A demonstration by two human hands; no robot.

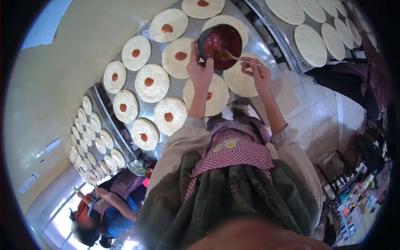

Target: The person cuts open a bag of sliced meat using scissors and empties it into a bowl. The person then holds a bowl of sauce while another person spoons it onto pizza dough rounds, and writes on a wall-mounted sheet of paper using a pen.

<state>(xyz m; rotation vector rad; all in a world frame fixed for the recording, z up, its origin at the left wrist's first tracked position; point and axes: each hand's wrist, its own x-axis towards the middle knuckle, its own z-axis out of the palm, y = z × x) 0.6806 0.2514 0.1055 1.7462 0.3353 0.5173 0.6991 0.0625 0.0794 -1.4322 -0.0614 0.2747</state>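
My left hand (201, 68) grips the near-left rim of a dark bowl (201, 38), its thumb over the edge. Red sauce (223, 38) coats the inside of the bowl. In my right hand (256, 71) is the handle of a spoon (227, 55), whose head dips into the sauce. Below the bowl, round flat dough bases (151, 95) lie on a metal table (137, 110). Many carry a dab of red sauce (148, 82) at the centre. One dough base (243, 77) sits under my right hand, its middle partly hidden.
A second metal table with plain dough rounds (310, 46) stands at the upper right. Further left, another table holds several small dough rounds (95, 122). Co-workers (112, 208) stand at the lower left. A dark-clothed person (346, 81) is at the right, above the tiled floor (316, 114).
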